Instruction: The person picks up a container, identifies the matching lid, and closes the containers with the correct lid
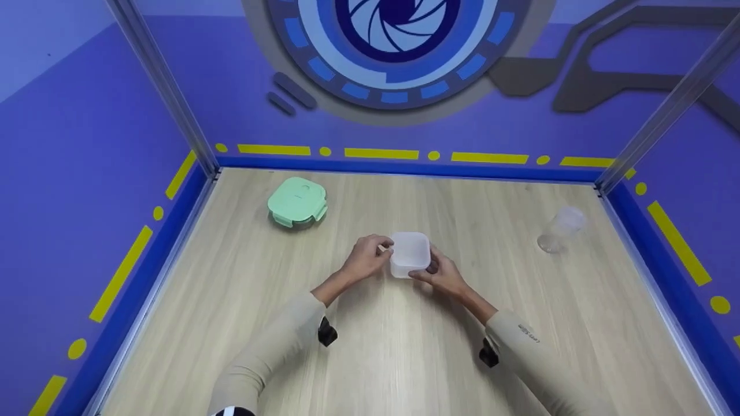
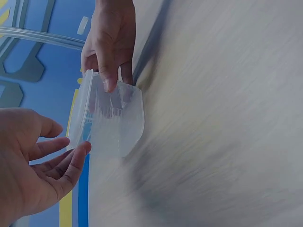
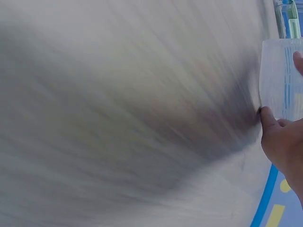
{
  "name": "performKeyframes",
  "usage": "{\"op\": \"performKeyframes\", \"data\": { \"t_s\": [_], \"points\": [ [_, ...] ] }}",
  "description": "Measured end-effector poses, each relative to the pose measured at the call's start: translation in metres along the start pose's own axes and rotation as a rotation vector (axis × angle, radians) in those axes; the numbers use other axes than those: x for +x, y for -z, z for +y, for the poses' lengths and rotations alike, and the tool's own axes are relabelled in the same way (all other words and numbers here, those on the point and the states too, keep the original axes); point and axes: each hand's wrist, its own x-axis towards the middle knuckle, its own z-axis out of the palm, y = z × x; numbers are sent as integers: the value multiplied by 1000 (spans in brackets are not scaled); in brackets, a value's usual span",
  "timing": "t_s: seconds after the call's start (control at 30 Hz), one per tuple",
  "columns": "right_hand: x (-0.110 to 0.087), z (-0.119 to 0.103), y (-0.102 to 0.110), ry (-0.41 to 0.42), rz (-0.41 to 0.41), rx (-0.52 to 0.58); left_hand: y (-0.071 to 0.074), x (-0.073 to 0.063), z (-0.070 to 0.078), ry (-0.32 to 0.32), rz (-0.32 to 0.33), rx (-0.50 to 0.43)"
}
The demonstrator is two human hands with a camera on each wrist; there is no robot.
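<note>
A translucent square plastic container (image 1: pixel 410 254) is between the two hands over the middle of the table. My right hand (image 1: pixel 444 276) grips its right side, the thumb along the near wall and the fingers around the far right. In the left wrist view the right thumb presses the wall of the container (image 2: pixel 116 125). My left hand (image 1: pixel 365 257) is at the opposite side, its loosely bent fingertips at the rim. A space shows between the left thumb and fingers (image 2: pixel 71 172). Whether a lid covers the container, I cannot tell.
A food box with a mint-green clip lid (image 1: pixel 298 200) sits at the back left of the wooden table (image 1: pixel 381 358). Toward the right edge is a clear cup (image 1: pixel 561 230). Printed blue-purple panels (image 1: pixel 381 136) enclose the back and sides, with metal posts at the corners.
</note>
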Motion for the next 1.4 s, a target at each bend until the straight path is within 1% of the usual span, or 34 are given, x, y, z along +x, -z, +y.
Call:
{"op": "performKeyframes", "data": {
  "t_s": [0.03, 0.1, 0.13, 0.2, 0.3, 0.33, 0.4, 0.43, 0.5, 0.57, 0.67, 0.73, 0.8, 0.87, 1.0, 1.1, 1.23, 1.33, 1.4],
  "points": [
    [1, 0, 1, 4, 4, -1, 0, 2, 1, -2, -7, 27],
    [2, 0, 3, 26, 6, -10, 2, 6, 4, -16, -12, 109],
    [3, -1, 5, 36, 6, -11, 2, 8, 5, -27, -10, 166],
    [5, -2, 7, 55, -2, -33, 3, 13, 8, -57, -10, 321],
    [8, -4, 11, 61, -18, -67, 2, 22, 12, -132, -25, 550],
    [8, -4, 12, 61, -24, -79, 2, 25, 13, -170, -39, 602],
    [10, -4, 14, 65, -35, -103, 0, 31, 14, -249, -84, 658],
    [10, -4, 15, 70, -39, -110, -1, 34, 14, -287, -113, 662],
    [11, -4, 15, 78, -47, -105, -3, 38, 12, -348, -190, 652],
    [12, -3, 14, 91, -58, -92, -6, 40, 9, -374, -263, 652],
    [12, -1, 13, 106, -61, -76, -12, 39, 4, -379, -316, 692],
    [11, 0, 12, 110, -60, -80, -16, 38, 0, -375, -327, 732],
    [9, 2, 12, 112, -59, -85, -19, 35, -2, -380, -326, 724],
    [7, 4, 12, 110, -55, -97, -22, 33, -4, -391, -332, 688],
    [3, 6, 11, 115, -55, -121, -26, 32, -9, -414, -329, 579],
    [1, 7, 12, 110, -55, -135, -26, 32, -10, -429, -336, 548],
    [1, 6, 13, 115, -34, -137, -27, 34, -10, -420, -342, 541],
    [3, 7, 13, 126, -31, -132, -27, 35, -11, -382, -331, 574],
    [4, 9, 13, 126, -31, -134, -29, 36, -12, -369, -328, 601]
  ]
}}
